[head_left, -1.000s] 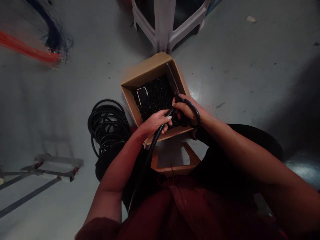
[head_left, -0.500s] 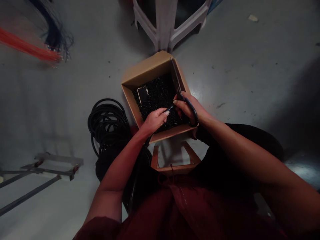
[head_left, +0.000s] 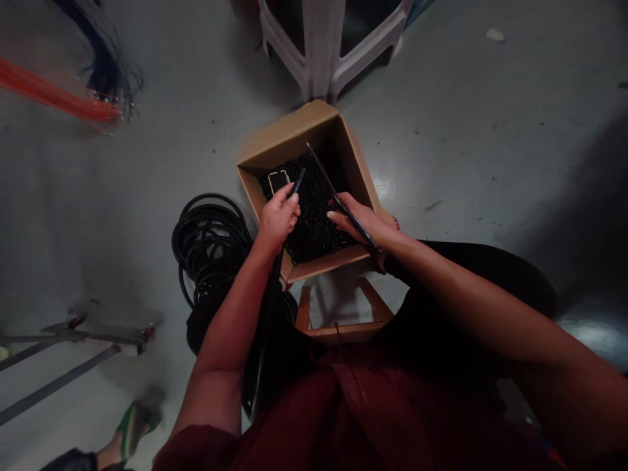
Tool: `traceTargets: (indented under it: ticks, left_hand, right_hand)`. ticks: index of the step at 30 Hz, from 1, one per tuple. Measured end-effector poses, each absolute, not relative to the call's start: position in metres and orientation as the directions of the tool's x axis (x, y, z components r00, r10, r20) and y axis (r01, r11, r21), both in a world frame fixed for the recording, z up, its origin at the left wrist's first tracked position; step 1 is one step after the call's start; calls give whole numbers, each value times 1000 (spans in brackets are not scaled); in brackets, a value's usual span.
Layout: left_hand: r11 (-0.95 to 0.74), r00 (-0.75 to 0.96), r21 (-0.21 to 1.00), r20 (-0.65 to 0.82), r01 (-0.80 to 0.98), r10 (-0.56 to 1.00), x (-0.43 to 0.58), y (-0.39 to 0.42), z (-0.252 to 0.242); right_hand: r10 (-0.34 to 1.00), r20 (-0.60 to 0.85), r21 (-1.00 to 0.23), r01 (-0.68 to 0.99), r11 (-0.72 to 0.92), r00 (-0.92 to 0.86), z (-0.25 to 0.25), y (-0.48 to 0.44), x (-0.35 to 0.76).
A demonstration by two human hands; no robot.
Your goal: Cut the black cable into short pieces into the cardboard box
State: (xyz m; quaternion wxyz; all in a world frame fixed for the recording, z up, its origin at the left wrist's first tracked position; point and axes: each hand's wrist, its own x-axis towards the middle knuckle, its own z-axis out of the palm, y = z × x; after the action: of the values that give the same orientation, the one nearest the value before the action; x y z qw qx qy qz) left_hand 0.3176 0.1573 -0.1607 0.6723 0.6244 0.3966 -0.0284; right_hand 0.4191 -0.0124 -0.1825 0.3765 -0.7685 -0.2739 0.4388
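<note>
Black cable [head_left: 314, 226] heaped in cardboard box [head_left: 289, 134]

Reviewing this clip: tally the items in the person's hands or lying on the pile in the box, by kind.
Black cable in left hand: 1
Scissors in right hand: 1
Phone on black pile in cardboard box: 1
Total: 3

A glossy grey painted floor [head_left: 456, 183] spreads around a white plastic stool [head_left: 322, 46] and a low wooden frame [head_left: 343, 330].
</note>
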Motion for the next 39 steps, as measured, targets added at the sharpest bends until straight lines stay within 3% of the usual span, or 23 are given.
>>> traceTargets:
  ticks: [18, 39]
  left_hand:
    - [173, 694, 810, -573, 560, 435, 317, 158, -161]
    - [130, 709, 791, -597, 597, 375, 317, 155, -157]
  right_hand:
    - [778, -520, -767, 209, -607, 353, -174, -13, 413]
    - [768, -543, -768, 170, -618, 339, -172, -12, 414]
